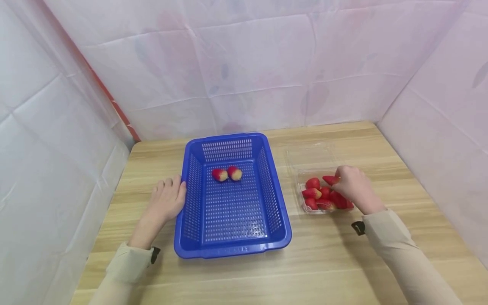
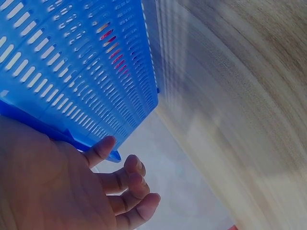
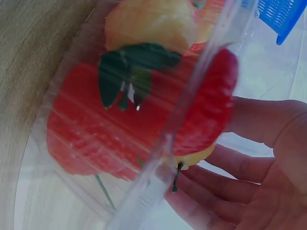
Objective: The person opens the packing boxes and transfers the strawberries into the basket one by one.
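Observation:
At the left rim of a blue perforated basket [image 1: 233, 250] rests my left hand [image 1: 166, 199]. In the left wrist view its thumb touches the rim of the basket [image 2: 72, 76], while the other fingers are loosely bent and hold nothing. Two red-and-yellow strawberries [image 1: 220, 174] lie side by side inside the basket. My right hand [image 1: 356, 188] is over a clear plastic box [image 1: 311, 212] of several strawberries [image 1: 312, 193]. Between its thumb and fingers it pinches one red strawberry [image 3: 208, 103] with a pale yellow end and thin stem. Part of that strawberry is behind the box wall.
The clear lid [image 1: 310, 156] of the box lies opened toward the back. Everything stands on a wooden table [image 1: 244, 279], with pale patterned sheets [image 1: 251, 72] hanging behind it and at both sides.

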`<action>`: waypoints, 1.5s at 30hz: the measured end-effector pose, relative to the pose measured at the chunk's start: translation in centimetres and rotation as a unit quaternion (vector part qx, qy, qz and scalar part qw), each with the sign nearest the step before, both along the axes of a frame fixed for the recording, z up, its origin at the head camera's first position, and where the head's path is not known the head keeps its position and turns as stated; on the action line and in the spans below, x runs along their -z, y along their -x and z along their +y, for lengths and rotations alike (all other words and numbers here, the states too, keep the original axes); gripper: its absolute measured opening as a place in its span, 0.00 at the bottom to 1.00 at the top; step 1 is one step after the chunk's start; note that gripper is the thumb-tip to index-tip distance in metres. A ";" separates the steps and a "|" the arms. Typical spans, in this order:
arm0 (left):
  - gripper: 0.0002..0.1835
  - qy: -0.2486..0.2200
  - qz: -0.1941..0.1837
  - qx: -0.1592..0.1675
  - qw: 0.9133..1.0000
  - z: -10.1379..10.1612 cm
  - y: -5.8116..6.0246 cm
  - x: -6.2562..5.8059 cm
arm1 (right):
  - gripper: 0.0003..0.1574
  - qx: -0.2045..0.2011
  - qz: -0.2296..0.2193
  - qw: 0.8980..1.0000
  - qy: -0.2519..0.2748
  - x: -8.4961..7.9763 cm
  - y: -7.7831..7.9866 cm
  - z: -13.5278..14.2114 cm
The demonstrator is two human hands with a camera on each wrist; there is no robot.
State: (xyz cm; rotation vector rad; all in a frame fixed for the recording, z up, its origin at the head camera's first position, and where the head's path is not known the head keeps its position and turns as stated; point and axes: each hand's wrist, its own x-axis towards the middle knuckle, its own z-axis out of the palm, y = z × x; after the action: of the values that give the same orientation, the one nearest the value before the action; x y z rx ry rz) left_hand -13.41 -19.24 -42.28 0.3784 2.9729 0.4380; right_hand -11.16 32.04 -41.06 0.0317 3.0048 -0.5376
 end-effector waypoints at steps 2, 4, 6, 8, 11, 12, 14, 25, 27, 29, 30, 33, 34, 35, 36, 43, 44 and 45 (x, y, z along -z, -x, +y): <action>0.21 0.000 -0.002 -0.001 1.000 0.0 -0.1 0.0 | 0.13 0.002 -0.004 1.000 0.005 -0.1 -0.1 0.0; 0.21 0.000 -0.001 -0.001 1.000 0.1 -0.1 0.1 | 0.14 0.004 -0.005 1.000 0.009 -0.2 -0.2 0.0; 0.21 -0.002 0.001 -0.002 1.000 0.1 -0.1 0.1 | 0.15 0.005 -0.004 1.000 0.011 -0.3 -0.3 0.0; 0.21 -0.004 0.002 -0.004 1.000 0.1 -0.1 0.1 | 0.16 0.004 0.002 1.000 0.012 -0.5 -0.2 -0.1; 0.21 -0.006 0.000 -0.005 1.000 0.1 -0.1 0.0 | 0.16 0.005 0.008 1.000 0.013 -0.7 -0.2 -0.2; 0.21 -0.006 0.000 -0.006 1.000 0.1 0.0 0.0 | 0.16 0.006 0.012 1.000 0.013 -0.8 -0.2 -0.2; 0.21 -0.006 0.000 -0.007 1.000 0.1 0.0 -0.1 | 0.16 0.008 0.016 1.000 0.018 -1.0 -0.2 -0.3; 0.21 -0.005 -0.003 -0.004 1.000 0.1 0.0 0.0 | 0.15 0.014 0.042 0.998 0.052 -2.0 -0.1 -1.7; 0.22 -0.006 -0.002 -0.004 1.000 0.1 0.0 0.0 | 0.15 0.013 0.048 0.997 0.054 -2.2 0.0 -2.0; 0.22 -0.007 -0.001 -0.005 1.000 0.1 0.0 0.0 | 0.16 0.012 0.048 0.997 0.058 -2.4 0.2 -2.4; 0.22 -0.008 -0.001 -0.006 1.000 0.1 0.0 0.0 | 0.16 0.013 0.047 0.997 0.061 -2.5 0.2 -2.5; 0.21 -0.009 -0.004 -0.005 1.000 0.1 0.0 0.0 | 0.16 0.015 0.047 0.996 0.072 -2.9 0.3 -3.1; 0.21 -0.009 -0.006 -0.005 1.000 0.1 -0.1 0.0 | 0.17 0.016 0.048 0.996 0.077 -3.1 0.4 -3.4; 0.21 -0.010 -0.007 -0.006 1.000 0.1 -0.1 0.0 | 0.16 0.016 0.051 0.995 0.083 -3.2 0.4 -3.6; 0.21 -0.010 -0.009 -0.006 1.000 0.1 -0.1 -0.1 | 0.16 0.015 0.055 0.995 0.087 -3.4 0.5 -3.9; 0.22 -0.012 -0.009 -0.006 1.000 0.0 -0.1 -0.1 | 0.16 0.015 0.071 0.992 0.102 -4.5 1.2 -5.9; 0.22 -0.011 -0.009 -0.005 1.000 0.0 -0.1 -0.1 | 0.16 0.014 0.070 0.992 0.103 -4.7 1.3 -6.2; 0.22 -0.011 -0.010 -0.005 1.000 0.0 -0.1 -0.1 | 0.16 0.014 0.069 0.992 0.105 -4.9 1.4 -6.5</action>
State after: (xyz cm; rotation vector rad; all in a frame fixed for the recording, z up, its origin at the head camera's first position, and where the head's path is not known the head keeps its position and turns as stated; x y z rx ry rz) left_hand -13.34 -19.20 -42.22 0.3587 2.9544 0.4739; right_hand -12.60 25.51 -36.21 0.0217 3.0656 -0.8903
